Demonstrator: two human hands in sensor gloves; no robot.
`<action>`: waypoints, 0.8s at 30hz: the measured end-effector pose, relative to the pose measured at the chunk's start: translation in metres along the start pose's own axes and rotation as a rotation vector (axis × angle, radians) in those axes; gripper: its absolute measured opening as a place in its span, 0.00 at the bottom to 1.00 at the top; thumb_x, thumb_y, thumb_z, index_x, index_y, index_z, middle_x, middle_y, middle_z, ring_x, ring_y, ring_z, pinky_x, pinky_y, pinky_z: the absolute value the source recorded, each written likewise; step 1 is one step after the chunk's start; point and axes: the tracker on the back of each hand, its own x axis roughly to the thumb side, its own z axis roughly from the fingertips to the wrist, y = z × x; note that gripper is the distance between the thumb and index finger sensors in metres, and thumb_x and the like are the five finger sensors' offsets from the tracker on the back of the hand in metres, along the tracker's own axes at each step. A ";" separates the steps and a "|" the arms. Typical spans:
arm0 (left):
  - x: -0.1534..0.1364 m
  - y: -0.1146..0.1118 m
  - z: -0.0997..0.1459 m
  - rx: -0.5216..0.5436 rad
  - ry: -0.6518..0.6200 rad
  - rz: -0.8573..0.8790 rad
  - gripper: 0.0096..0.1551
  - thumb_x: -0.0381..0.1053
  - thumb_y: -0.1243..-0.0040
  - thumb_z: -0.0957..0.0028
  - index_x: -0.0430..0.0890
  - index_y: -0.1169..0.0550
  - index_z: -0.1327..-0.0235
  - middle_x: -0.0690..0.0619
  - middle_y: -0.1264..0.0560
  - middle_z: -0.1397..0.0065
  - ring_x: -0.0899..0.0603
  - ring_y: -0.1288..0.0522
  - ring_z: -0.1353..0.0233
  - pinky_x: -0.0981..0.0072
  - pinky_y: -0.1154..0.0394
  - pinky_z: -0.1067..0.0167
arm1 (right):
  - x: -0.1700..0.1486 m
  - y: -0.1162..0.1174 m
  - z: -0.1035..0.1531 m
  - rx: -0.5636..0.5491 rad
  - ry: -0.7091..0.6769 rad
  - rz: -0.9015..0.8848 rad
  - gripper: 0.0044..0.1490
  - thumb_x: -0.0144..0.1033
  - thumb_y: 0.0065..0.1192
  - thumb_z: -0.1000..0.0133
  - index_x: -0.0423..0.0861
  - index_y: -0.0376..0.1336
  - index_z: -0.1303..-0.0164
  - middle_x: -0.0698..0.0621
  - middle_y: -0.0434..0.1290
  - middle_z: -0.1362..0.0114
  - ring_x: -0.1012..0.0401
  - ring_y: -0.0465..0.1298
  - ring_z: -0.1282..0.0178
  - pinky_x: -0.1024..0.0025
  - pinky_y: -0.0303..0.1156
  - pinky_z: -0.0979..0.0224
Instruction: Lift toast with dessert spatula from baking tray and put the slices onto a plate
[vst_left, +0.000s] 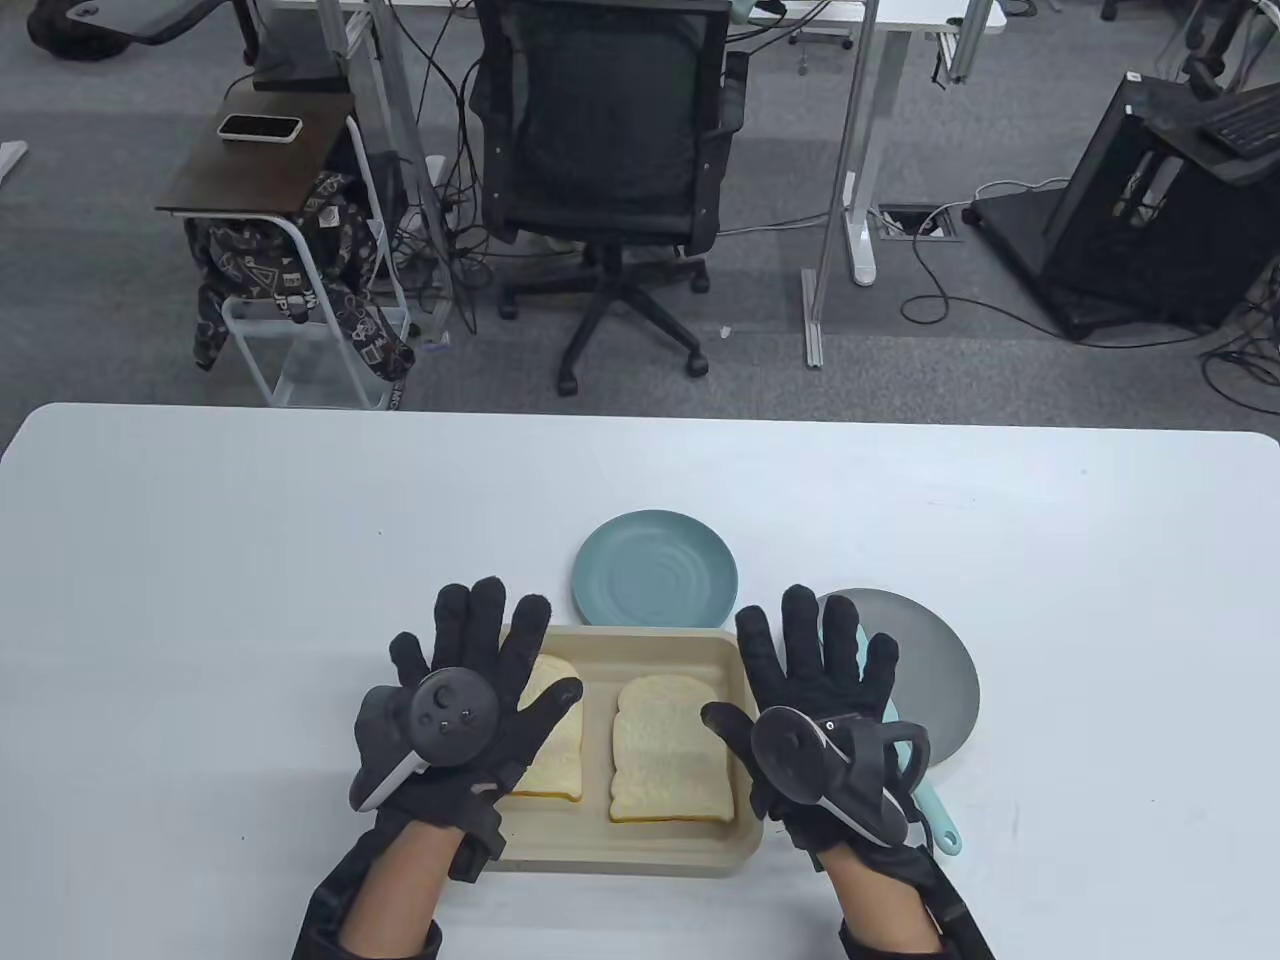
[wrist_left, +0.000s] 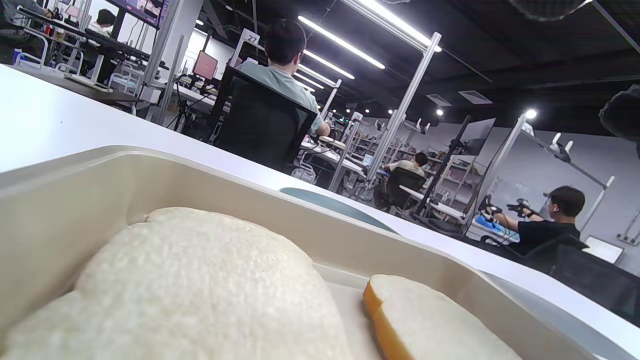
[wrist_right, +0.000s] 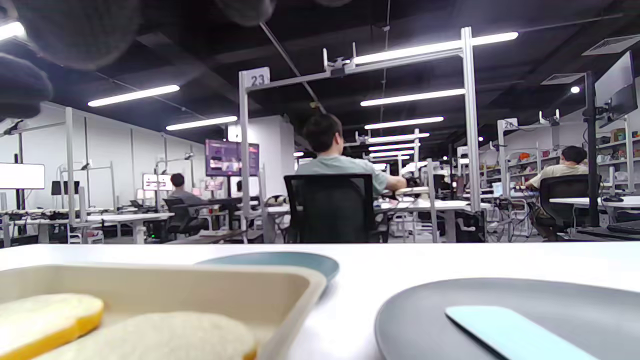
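Hovering at lower centre of the table view, the left hand (vst_left: 470, 700) is seen with fingers spread and straight, nothing held; it is placed over the left end of a beige baking tray (vst_left: 640, 850). The right hand (vst_left: 815, 700) is likewise spread flat and holds nothing, at the tray's right edge, above a grey plate (vst_left: 945, 680). Two toast slices are noted lying flat in the tray: the left slice (vst_left: 555, 740), partly covered by the left hand, and the right slice (vst_left: 670, 750), fully exposed. A light-blue dessert spatula (wrist_right: 505, 332) is seen resting on the grey plate, its handle end (vst_left: 940, 825) reaching past the plate's rim onto the white counter (vst_left: 200, 600). A teal plate (vst_left: 655, 570) is set just beyond the tray's far edge.
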 end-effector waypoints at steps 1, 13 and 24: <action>0.000 0.000 0.000 0.001 0.000 -0.001 0.49 0.81 0.58 0.42 0.62 0.51 0.12 0.51 0.64 0.07 0.36 0.70 0.11 0.16 0.69 0.31 | 0.000 0.000 0.000 -0.001 0.000 0.001 0.56 0.71 0.54 0.53 0.58 0.40 0.19 0.43 0.35 0.13 0.37 0.36 0.16 0.21 0.36 0.26; -0.004 0.010 0.010 0.027 0.000 0.013 0.49 0.80 0.58 0.42 0.61 0.51 0.12 0.51 0.63 0.06 0.36 0.69 0.11 0.16 0.69 0.31 | -0.021 -0.006 -0.003 0.013 0.087 0.045 0.57 0.68 0.59 0.53 0.57 0.41 0.19 0.42 0.39 0.13 0.35 0.43 0.16 0.20 0.39 0.26; -0.007 0.010 0.011 0.026 0.001 0.028 0.49 0.80 0.58 0.42 0.61 0.51 0.12 0.51 0.63 0.06 0.35 0.69 0.11 0.16 0.69 0.31 | -0.092 -0.025 -0.001 0.183 0.405 0.077 0.58 0.58 0.72 0.55 0.50 0.47 0.20 0.36 0.53 0.17 0.34 0.67 0.26 0.18 0.45 0.29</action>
